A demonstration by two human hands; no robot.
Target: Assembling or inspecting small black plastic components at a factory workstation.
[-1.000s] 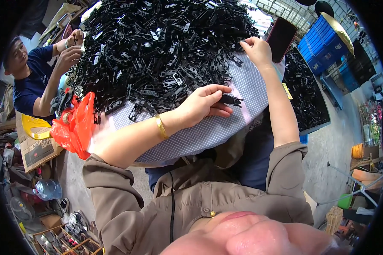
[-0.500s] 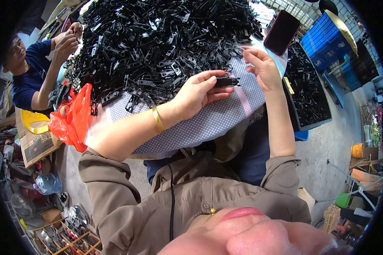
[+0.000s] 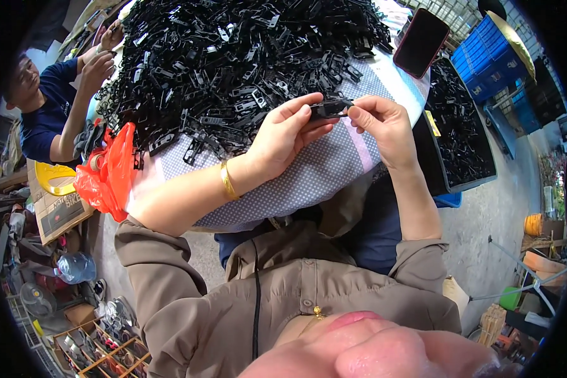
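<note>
A person in a brown shirt (image 3: 290, 283) with rolled sleeves sits at a counter (image 3: 252, 211) draped in dotted cloth, a gold bracelet (image 3: 227, 181) circling the left wrist. Just above the cloth, the left hand (image 3: 282, 135) has its grip around a black clip (image 3: 327, 110), held lengthwise between thumb and fingers, while the right hand (image 3: 387, 129) keeps a closed grip on the clip's right end, thumb and fingertips pinched together. Beside the left forearm, a crumpled red plastic bag (image 3: 113, 176) hangs at the counter's edge. Just beyond the hands, a broad heap (image 3: 233, 69) of similar black clips spreads over the counter. To the right stands a dark bin (image 3: 437, 151) full of black pieces, with a dark-screened phone (image 3: 421, 43) near it. Across the heap's left side, a co-worker (image 3: 44, 116) in dark blue raises both hands; farther right, blue crates (image 3: 485, 60) sit stacked.
</note>
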